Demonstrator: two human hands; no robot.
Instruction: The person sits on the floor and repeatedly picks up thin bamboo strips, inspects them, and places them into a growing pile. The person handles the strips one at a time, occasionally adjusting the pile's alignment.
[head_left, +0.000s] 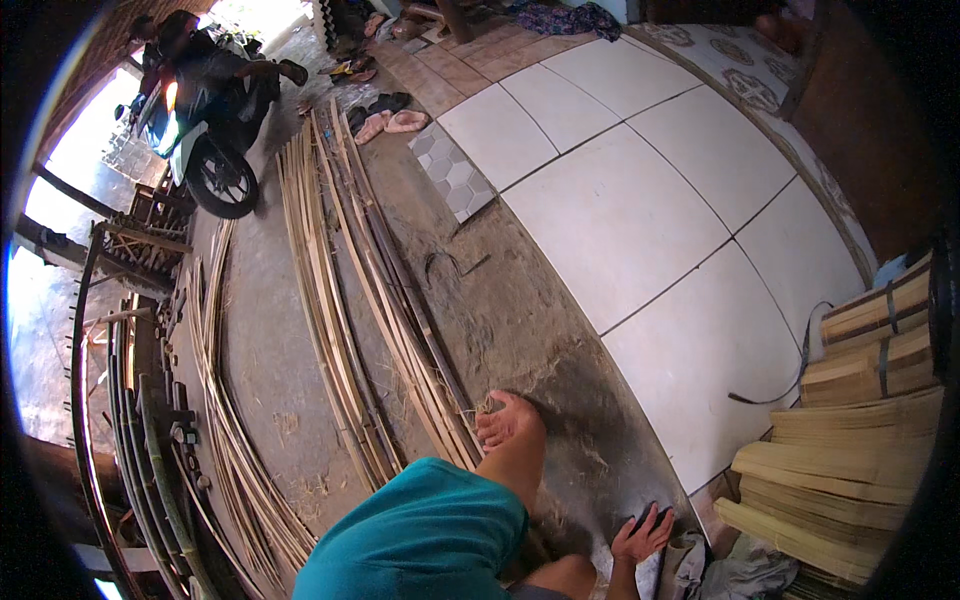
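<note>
My left hand [508, 422] reaches from a teal sleeve down to the near ends of long split bamboo strips [408, 335]. Its fingers are apart and slightly bent, and a few thin fibres lie by the thumb; I see no firm hold on a strip. Low on the right, my right hand [643, 540] has its fingers spread, with something dark showing behind them that I cannot make out. Crumpled grey cloth [745, 570] lies beside that hand. To the left of the strips runs a second bundle of bamboo strips [318, 290].
Bundles of flat pale slats [835, 465] stand at right by the white tiled floor [640, 210]. More thin strips [215, 390] and poles [150, 440] lie left. A person on a motorbike [220, 175] is far left; pink slippers [390, 123] lie at the back.
</note>
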